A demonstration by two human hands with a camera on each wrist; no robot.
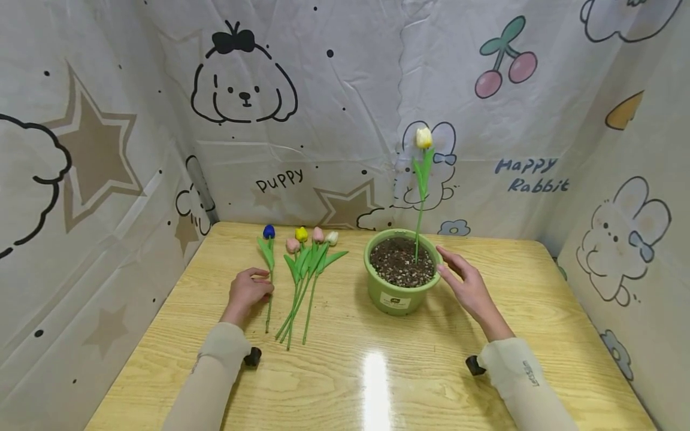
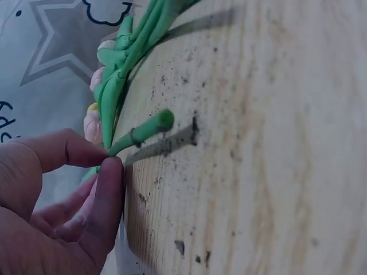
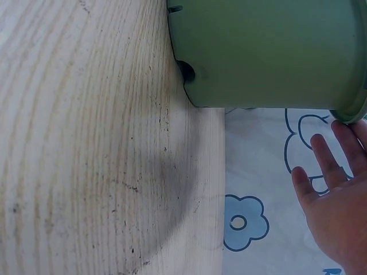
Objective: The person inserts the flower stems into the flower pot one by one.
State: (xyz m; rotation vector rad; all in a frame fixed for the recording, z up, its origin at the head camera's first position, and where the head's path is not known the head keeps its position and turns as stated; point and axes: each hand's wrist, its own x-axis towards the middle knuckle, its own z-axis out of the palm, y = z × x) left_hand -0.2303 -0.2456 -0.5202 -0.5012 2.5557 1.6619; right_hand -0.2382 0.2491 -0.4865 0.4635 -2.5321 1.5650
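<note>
My left hand pinches the green stem of a blue artificial tulip between thumb and index finger, low over the table at the left. In the left wrist view the stem's cut end points away from the fingers. My right hand, fingers extended, touches the rim of a green flowerpot on its right side. Dark soil with pale grains fills the pot. One pale yellow tulip stands upright in that soil. The right wrist view shows the pot's side and the straight fingers at its rim.
Between the left hand and the pot lie several artificial tulips in pink, yellow and white, their stems crossing. Crumbs of soil dot the wooden table. Printed cloth walls enclose the back and both sides.
</note>
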